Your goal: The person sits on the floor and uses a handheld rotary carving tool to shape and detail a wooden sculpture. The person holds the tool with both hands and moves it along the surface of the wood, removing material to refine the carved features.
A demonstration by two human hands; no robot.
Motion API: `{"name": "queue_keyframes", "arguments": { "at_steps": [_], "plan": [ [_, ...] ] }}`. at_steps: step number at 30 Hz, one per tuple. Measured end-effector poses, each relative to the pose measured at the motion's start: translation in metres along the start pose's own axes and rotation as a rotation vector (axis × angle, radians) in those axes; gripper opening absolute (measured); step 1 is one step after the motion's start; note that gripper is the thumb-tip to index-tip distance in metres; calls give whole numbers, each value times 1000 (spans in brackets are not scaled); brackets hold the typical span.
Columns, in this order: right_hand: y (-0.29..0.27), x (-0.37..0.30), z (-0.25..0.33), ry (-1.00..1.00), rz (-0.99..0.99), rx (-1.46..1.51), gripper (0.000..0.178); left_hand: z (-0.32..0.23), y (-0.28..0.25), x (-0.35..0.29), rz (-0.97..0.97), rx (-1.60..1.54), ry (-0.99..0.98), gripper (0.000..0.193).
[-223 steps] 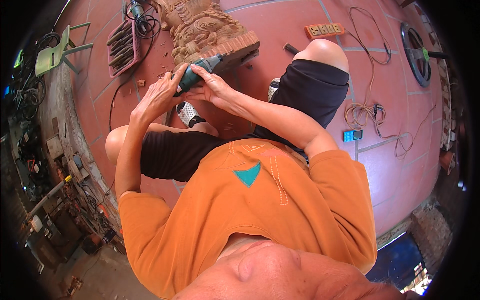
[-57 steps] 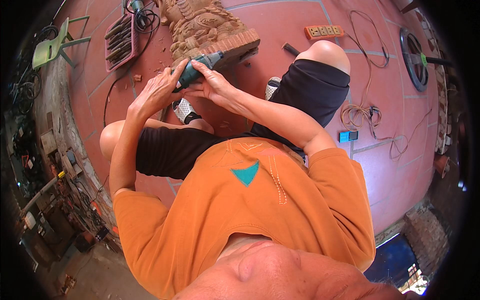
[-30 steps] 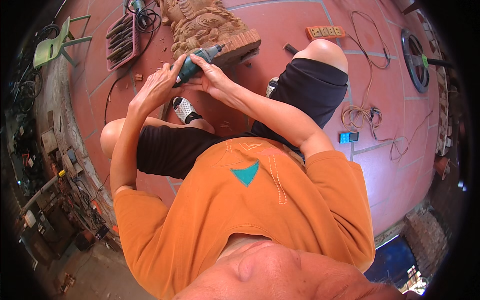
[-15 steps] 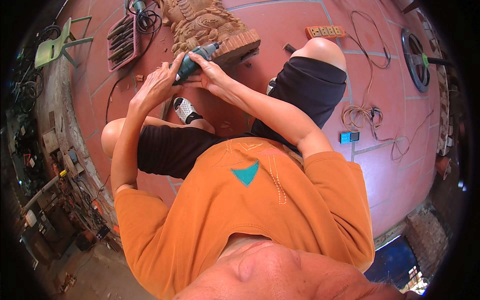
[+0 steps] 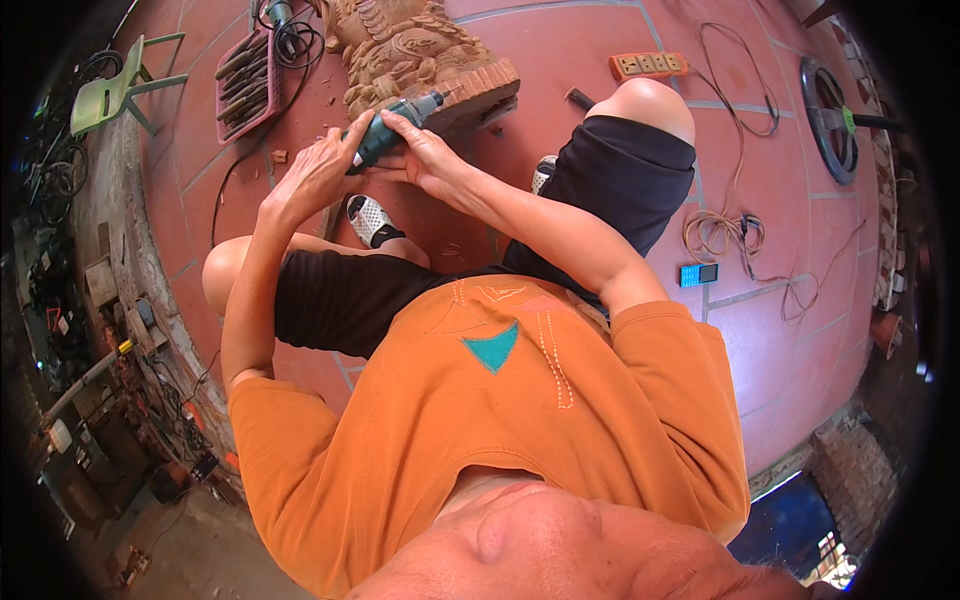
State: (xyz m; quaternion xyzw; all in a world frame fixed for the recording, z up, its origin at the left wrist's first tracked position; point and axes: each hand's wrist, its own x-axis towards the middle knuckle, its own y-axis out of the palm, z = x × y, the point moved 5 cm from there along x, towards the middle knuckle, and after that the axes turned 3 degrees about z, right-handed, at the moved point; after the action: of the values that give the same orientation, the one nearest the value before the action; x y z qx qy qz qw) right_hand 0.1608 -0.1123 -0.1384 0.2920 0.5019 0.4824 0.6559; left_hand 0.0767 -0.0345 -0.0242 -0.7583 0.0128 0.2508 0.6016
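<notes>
Just swung slightly rightward, the green power tool [image 5: 377, 139], gripped by left hand [image 5: 318, 168] and right hand [image 5: 427, 158], stays beside the carving [image 5: 415, 55].

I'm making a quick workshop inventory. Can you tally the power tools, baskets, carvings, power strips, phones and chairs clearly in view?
Power tools: 2 (green power tool in left hand and right hand; second tool beside the pink basket)
Baskets: 1
Carvings: 1 (carved figure)
Power strips: 1 (orange power strip)
Phones: 1 (blue phone)
Chairs: 1 (green chair)
Total: 7
</notes>
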Motion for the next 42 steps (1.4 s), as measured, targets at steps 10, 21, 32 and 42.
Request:
{"name": "queue_keyframes", "arguments": {
  "at_steps": [10,21,32,42],
  "plan": [
    [2,-13,-3,22,-23,-1,40,-3,1,-5,-6,-30,46,90],
    [1,-12,-5,28,-12,2,40,-4,2,-6,-9,-26,42,90],
    [2,0,0,-1,5,-2,42,-2,0,-2,-7,8,-15,93],
    [5,6,5,-22,11,-20,41,-1,-3,2,-11,1,-49,94]
  ]
}}
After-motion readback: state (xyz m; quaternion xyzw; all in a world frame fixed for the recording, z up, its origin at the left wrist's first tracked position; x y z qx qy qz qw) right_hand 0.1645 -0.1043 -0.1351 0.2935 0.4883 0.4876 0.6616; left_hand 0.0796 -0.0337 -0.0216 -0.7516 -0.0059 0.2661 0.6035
